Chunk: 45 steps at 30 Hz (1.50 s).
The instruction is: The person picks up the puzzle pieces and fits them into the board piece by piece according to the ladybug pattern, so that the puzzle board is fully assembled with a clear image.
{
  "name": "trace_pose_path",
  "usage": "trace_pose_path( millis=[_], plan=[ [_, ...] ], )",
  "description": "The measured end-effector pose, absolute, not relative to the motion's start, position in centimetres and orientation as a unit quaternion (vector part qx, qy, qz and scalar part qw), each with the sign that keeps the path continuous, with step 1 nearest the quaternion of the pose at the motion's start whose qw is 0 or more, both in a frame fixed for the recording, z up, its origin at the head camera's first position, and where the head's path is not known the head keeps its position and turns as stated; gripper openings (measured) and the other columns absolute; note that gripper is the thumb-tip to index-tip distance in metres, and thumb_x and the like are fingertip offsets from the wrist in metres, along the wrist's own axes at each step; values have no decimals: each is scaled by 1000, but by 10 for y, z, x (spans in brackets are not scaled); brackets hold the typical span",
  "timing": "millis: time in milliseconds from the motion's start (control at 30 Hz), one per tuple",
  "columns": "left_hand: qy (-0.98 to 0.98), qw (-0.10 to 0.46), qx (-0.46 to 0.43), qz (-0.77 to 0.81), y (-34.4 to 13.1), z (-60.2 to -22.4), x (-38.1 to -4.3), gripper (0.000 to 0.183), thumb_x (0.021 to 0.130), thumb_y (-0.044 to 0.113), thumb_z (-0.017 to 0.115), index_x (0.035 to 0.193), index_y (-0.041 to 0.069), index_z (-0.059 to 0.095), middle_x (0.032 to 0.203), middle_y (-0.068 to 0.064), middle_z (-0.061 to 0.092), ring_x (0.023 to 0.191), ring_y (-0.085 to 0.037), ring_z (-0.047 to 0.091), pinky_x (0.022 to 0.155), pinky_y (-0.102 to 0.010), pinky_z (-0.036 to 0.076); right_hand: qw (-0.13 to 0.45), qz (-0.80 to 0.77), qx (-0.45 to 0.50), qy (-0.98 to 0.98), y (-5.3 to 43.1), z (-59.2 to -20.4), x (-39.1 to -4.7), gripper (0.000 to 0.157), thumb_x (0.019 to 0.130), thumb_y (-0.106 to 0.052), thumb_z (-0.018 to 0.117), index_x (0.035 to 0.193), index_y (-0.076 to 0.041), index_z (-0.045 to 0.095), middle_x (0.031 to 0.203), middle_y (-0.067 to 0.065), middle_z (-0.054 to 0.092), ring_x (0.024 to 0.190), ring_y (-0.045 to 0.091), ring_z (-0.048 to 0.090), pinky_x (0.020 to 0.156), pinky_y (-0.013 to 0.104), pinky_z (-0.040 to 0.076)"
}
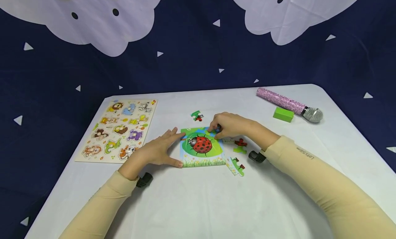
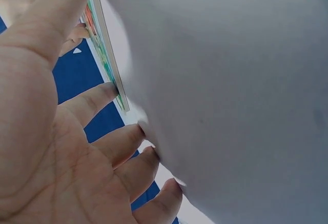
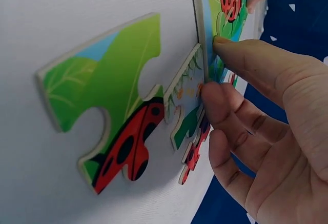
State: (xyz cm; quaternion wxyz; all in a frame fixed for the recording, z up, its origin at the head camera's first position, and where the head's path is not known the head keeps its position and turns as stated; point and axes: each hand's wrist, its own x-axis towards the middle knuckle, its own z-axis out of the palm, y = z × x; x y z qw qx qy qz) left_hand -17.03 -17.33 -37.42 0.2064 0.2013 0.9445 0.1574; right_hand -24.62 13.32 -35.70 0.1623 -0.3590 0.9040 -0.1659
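White worktop: left hand spread, right hand pinched square green ladybird board; red-green jigsaw pieces lay unplaced.

One ladybird puzzle, three-plus loose pieces, one animal board at ten o'clock, one microphone, one block at two!

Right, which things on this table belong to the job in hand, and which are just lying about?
Apparently part of the job:
ladybug board, left hand at its left edge, right hand at its far right corner
loose puzzle pieces with matching red and green

Apparently just lying about:
animal puzzle board
pink microphone
green block
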Motion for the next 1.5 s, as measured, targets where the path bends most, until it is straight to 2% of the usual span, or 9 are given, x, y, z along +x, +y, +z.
trace_pose_path(
  millis=[833,1500],
  plan=[
    [944,208,202,158,-173,-375,-171,117,80,56,91,173,24,26,182,-17,7,168,-45,8,133,-68,18,162,-162,-332,915,132,-361,-242,33,94,-23,85,127,-19,81,121,4,71,110,23,62,96,44,54],
    [942,213,199,164,-173,-373,-171,118,81,54,91,173,22,25,181,-18,6,168,-44,7,134,-66,17,155,-160,-320,921,130,-362,-244,34,94,-24,86,127,-19,81,116,2,71,97,20,58,86,38,49]
  ],
)
